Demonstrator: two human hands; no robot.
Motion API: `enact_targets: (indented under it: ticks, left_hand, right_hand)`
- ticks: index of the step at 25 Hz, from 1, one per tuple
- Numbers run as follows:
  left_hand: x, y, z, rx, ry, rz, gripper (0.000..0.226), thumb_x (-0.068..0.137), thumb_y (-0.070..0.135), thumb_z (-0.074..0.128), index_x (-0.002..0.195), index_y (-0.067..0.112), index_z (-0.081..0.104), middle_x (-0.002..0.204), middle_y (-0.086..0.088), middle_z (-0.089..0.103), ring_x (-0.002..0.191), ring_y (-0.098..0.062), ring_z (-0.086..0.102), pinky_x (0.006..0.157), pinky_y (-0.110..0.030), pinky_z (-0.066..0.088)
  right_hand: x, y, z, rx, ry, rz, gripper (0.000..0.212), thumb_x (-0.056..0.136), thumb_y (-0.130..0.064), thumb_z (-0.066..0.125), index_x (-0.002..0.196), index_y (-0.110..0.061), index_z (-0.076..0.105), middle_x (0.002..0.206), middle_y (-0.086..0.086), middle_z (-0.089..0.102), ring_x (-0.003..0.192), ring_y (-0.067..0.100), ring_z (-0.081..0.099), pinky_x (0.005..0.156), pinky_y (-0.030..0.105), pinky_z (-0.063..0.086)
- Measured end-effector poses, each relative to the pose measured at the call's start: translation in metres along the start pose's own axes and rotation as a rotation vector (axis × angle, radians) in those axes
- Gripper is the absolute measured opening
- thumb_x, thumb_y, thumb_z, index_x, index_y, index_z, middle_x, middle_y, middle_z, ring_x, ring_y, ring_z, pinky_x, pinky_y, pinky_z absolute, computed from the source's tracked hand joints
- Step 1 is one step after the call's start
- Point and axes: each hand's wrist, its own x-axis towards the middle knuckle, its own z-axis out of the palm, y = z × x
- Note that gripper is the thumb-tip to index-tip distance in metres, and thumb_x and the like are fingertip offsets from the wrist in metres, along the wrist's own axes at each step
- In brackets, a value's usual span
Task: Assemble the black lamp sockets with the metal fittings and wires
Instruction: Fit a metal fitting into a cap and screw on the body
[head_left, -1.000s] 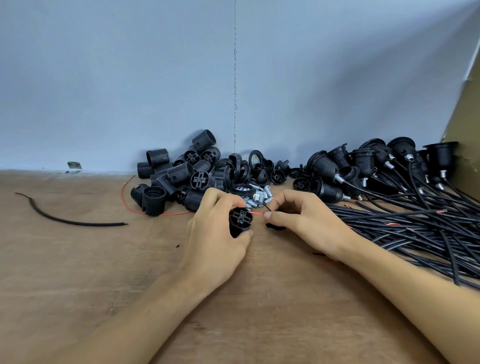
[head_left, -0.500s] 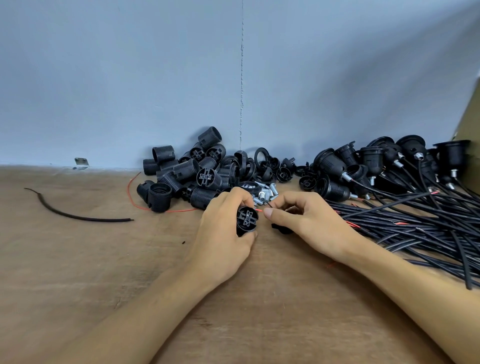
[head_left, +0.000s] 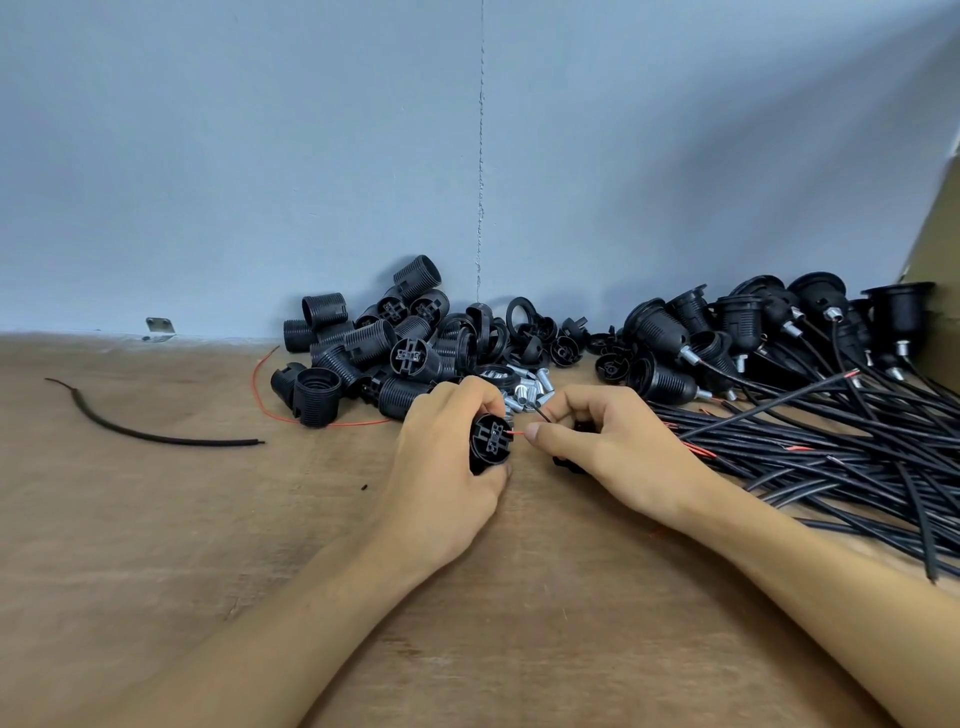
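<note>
loose sockets (head_left: 374, 348), ribbed black plastic, piled on wooden surface (head_left: 156, 519) | left hand (head_left: 441, 467) grip wrapped round socket (head_left: 491, 441), terminal face turned right | thin red wire (head_left: 517, 432) tip at terminal: hold socket steady, feed straight | right hand (head_left: 608, 447) grip pinching wire near its end | glossy cables (head_left: 831, 452) heaped right

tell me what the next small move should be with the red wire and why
Probably ease the red wire into the terminal face of the socket: the left hand grips it with that face toward the right hand, which pinches the wire, tip at the face.
</note>
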Motion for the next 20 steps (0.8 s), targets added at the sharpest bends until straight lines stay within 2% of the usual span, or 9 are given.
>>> enact_targets:
  ticks: [6,12,20]
  left_hand:
    - [-0.0003,0.0005,-0.0002,0.037,0.008,0.041,0.054,0.071,0.01,0.084,0.099,0.041,0.049,0.101,0.017,0.053,0.099,-0.005,0.042,0.087,-0.002,0.027]
    - [-0.0006,-0.0002,-0.0009,0.051,0.035,0.062,0.047,0.069,0.01,0.087,0.105,0.03,0.064,0.104,0.014,0.058,0.098,-0.003,0.04,0.088,0.0,0.025]
    - [0.0,0.001,0.0004,0.04,0.048,0.052,0.046,0.065,0.013,0.091,0.106,0.024,0.074,0.098,0.019,0.059,0.097,-0.002,0.046,0.087,0.002,0.026]
  right_hand:
    - [0.0,-0.0004,0.0002,0.007,0.0,0.009,0.013,0.09,-0.023,0.071,0.081,-0.015,0.071,0.063,-0.007,0.059,0.058,0.003,0.047,0.057,0.016,0.038]
    - [0.0009,0.0014,0.0015,-0.025,0.042,0.018,0.014,0.089,-0.025,0.072,0.077,-0.017,0.07,0.063,-0.009,0.06,0.056,0.002,0.047,0.058,0.014,0.038]
    - [-0.0026,-0.0007,0.0067,-0.236,0.156,-0.105,0.017,0.087,-0.027,0.072,0.071,-0.025,0.066,0.057,-0.015,0.054,0.055,0.001,0.046,0.057,0.012,0.037]
